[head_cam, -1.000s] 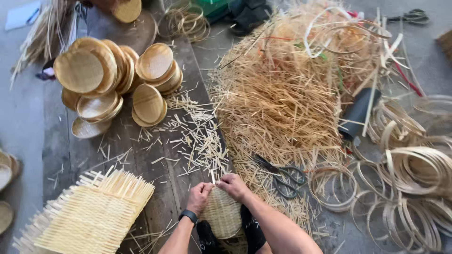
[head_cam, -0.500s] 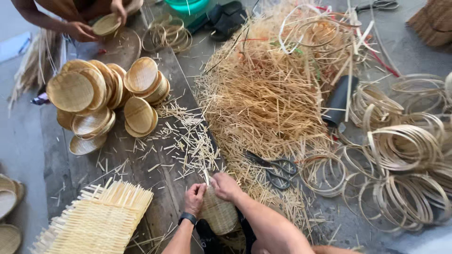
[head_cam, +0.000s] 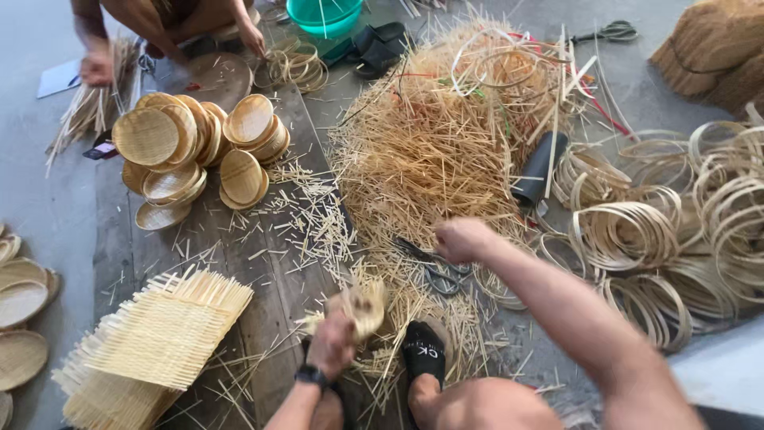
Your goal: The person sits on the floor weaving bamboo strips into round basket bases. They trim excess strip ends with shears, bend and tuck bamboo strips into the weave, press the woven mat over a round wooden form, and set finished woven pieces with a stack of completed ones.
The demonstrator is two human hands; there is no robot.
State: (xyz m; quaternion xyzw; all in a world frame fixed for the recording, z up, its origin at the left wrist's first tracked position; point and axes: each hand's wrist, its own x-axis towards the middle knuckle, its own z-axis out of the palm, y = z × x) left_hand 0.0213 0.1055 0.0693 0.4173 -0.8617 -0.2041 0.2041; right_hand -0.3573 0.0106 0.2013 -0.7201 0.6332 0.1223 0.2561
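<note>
Lying across the middle of the floor (head_cam: 48, 223), from largest down:

- Sprawling loose heap of straw-coloured bamboo slivers (head_cam: 430, 151), spreading toward the scissors; probably offcuts piling up where trimming is going on.
- Stacking up at right: thin bamboo hoops (head_cam: 637, 231), nested in coils, sitting within arm's reach of the right side.
- Resting at lower left on the wooden boards (head_cam: 263, 279): flat woven mat (head_cam: 151, 334) with untrimmed strip ends sticking out all round.
- Leaning in overlapping stacks at upper left: finished round woven trays (head_cam: 191, 147), kept clear of the scrap.
- Working at top left: another person's hands (head_cam: 95, 68), handling a bundle of strips; not the wearer's.
- Sitting at top centre: green basin (head_cam: 325, 14).
- Lying beside the heap: dark rolled tube (head_cam: 539, 167).

Grip notes:
- Left hand (head_cam: 330, 342) closing around a small woven basket piece (head_cam: 358, 306), holding it low, just above the boards and near the black-sandalled foot (head_cam: 423, 358); strip ends fanning out past the fingers. Blurring badly, so exact finger placement uncertain.
- Right hand (head_cam: 461, 239) curling into a near fist, hovering just above the black-handled scissors (head_cam: 434, 267); cannot tell whether anything is pinched inside, nor whether touching the scissors.
</note>
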